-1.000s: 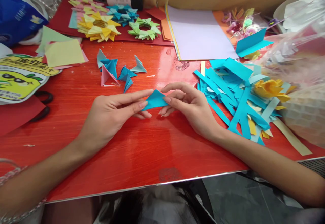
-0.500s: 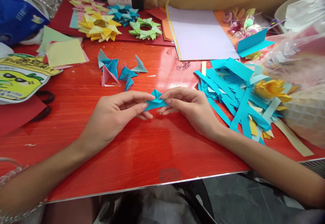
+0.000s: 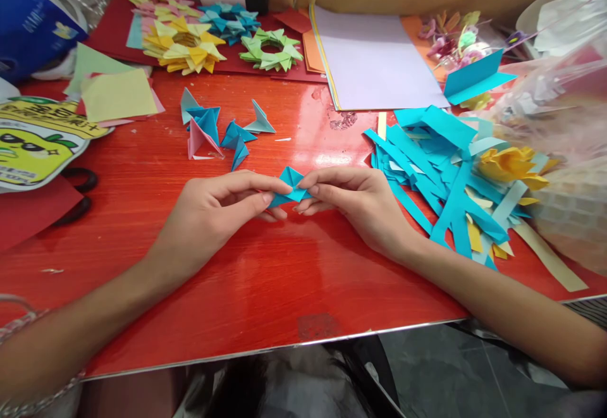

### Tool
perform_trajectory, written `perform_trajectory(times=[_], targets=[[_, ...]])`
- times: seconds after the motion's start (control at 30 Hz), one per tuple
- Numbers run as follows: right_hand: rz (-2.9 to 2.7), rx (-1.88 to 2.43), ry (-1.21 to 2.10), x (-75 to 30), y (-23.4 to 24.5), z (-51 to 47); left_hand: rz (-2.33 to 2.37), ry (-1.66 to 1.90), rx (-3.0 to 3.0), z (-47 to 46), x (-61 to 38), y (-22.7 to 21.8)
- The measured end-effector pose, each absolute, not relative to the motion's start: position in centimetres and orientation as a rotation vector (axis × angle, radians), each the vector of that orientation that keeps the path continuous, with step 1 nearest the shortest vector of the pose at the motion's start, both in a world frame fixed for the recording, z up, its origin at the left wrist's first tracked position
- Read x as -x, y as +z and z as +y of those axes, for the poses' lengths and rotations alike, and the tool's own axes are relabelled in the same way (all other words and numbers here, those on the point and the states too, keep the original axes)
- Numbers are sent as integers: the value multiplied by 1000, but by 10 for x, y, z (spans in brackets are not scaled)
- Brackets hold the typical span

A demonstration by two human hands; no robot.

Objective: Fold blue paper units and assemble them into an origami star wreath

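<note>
Left hand (image 3: 211, 206) and right hand (image 3: 355, 206) pinch opposite ends of folded blue paper (image 3: 290, 179) between thumbs and fingers, above the worktop (image 3: 246, 298) midway along its near edge, likely to steady the creases, scraps (image 3: 450, 203) toward the right edge, presumably leaving room.

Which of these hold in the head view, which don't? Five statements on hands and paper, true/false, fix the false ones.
1. The left hand and right hand both hold the folded blue paper. True.
2. The green paper ring lies left of the yellow paper ring. False: the green paper ring lies right of the yellow paper ring.
3. Blue paper strips lie heaped on the right side of the red table. True.
4. The large paper stack has an orange top sheet. False: a lilac sheet is on top.
5. The right hand grips scissors. False: its grip is on the folded blue paper.
</note>
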State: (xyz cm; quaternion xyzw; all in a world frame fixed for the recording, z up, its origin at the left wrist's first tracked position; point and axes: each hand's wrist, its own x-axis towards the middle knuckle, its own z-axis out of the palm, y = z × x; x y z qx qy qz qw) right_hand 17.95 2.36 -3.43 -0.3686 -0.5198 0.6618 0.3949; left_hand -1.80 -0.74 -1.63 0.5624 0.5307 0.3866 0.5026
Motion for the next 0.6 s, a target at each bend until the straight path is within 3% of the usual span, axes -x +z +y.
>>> perform_trajectory(times=[0.6], targets=[[-1389, 847, 1685, -174, -33, 18, 1244, 939, -1323, -7, 9, -16]])
